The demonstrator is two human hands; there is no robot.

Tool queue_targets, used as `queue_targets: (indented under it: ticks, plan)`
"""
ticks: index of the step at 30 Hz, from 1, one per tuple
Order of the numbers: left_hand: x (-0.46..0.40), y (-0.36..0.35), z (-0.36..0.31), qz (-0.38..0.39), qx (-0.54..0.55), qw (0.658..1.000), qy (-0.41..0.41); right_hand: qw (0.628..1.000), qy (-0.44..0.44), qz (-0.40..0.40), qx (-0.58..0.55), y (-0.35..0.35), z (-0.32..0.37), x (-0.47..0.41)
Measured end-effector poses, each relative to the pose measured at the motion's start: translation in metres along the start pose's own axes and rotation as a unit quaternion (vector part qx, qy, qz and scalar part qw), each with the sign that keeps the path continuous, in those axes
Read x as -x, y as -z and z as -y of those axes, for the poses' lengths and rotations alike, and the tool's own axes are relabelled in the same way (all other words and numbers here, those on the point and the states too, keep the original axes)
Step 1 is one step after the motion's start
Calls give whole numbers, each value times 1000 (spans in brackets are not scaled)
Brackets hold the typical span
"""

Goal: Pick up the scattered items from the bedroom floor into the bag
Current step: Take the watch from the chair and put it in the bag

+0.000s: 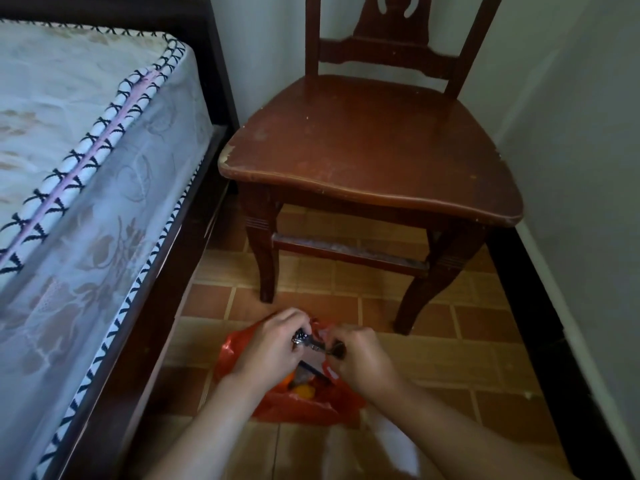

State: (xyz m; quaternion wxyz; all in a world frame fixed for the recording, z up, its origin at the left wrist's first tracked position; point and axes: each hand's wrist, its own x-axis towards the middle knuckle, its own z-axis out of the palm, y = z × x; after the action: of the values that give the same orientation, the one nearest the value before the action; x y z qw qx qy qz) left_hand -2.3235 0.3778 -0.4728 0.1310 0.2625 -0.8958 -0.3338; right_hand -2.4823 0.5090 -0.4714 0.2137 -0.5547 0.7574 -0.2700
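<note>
A red plastic bag (304,405) lies open on the tiled floor in front of the chair. Inside it I make out orange and yellow items (300,389) and a dark flat object (313,368). My left hand (273,344) grips a small shiny metal object (306,341) over the bag's mouth. My right hand (363,358) pinches a small dark item (338,349) right beside it, also over the bag. The two hands almost touch. What exactly the small objects are is too blurred to tell.
A wooden chair (374,150) stands just behind the bag, its front legs close to it. A bed with a patterned mattress (86,168) runs along the left. A wall with a dark skirting (554,323) closes the right side. Something white (394,445) lies on the floor near my right forearm.
</note>
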Motion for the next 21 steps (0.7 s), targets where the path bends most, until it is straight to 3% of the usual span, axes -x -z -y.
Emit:
queue_targets:
  ticks: [9, 16, 21]
  plan:
    - [25, -41, 35, 99, -51, 993, 40, 991, 17, 109, 71, -34, -21, -10]
    - [24, -56, 54, 139, -131, 981, -23, 969, -16, 188, 159, -56, -21, -3]
    - [25, -63, 58, 131, -159, 978, -31, 967, -37, 199, 157, -58, -23, 2]
